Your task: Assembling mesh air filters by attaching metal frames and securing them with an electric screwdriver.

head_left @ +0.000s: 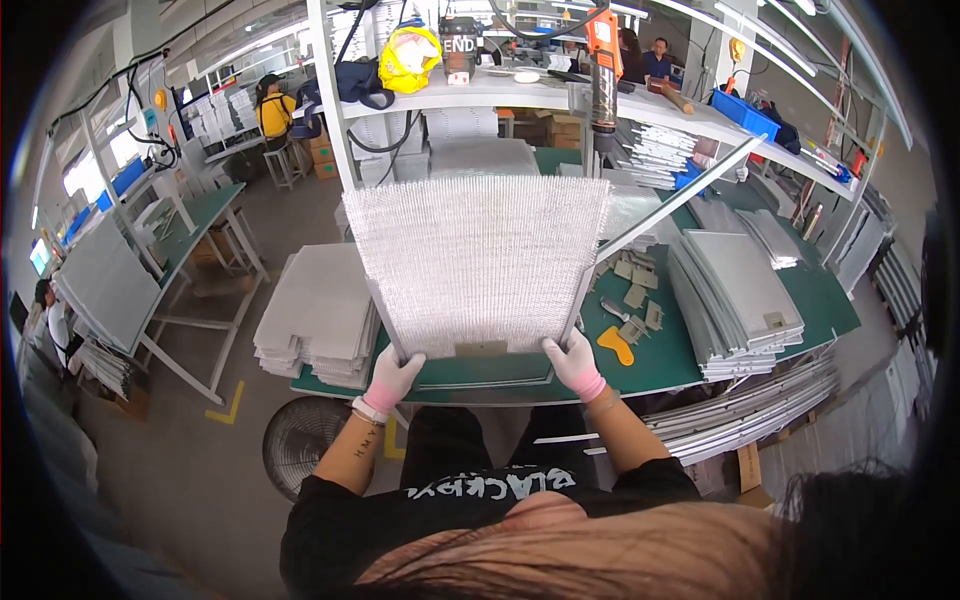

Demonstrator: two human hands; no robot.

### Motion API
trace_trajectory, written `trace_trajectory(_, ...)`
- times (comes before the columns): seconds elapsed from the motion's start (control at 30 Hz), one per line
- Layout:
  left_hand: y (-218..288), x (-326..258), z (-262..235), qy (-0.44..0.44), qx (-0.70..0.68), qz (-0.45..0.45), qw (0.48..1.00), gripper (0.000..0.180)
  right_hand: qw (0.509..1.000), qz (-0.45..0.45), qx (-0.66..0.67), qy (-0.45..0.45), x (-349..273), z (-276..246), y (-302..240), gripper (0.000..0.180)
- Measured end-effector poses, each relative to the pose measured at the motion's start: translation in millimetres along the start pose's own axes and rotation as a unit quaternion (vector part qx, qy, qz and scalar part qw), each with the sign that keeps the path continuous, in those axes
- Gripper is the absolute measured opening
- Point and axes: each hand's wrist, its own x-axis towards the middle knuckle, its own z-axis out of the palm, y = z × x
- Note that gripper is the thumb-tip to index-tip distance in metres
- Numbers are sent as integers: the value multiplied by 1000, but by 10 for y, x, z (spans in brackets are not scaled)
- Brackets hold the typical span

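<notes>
A silver metal mesh panel (480,260) is tilted up in front of me above the green bench. My left hand (396,378), in a white and pink glove, is closed on its lower left corner, thumb on the near face. At the lower right corner my right hand (575,366), gloved alike, grips it the same way. Thin metal strips run along the panel's two sides, and a small grey-beige plate (481,349) sits at the middle of its near edge. The fingers behind the panel are hidden. A thin metal frame edge (485,382) shows on the bench below it.
Stacked grey panels stand left (318,310) and right (740,290) on the green bench (650,372). A yellow tool (616,345) lies near several small beige plates (636,295). An orange caulking gun (604,70) hangs above. Metal strips (730,415) lie below right; a floor fan (305,447) stands left.
</notes>
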Motion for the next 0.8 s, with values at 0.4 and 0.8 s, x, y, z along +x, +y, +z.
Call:
trace_trajectory(0.4,515,143,58,71,-91,36,993,27,1000,10,21,13,238,-9,-329,25)
trace_trajectory(0.8,553,134,-76,-24,-181,62,981,55,996,15,67,-64,179,-185,-93,53)
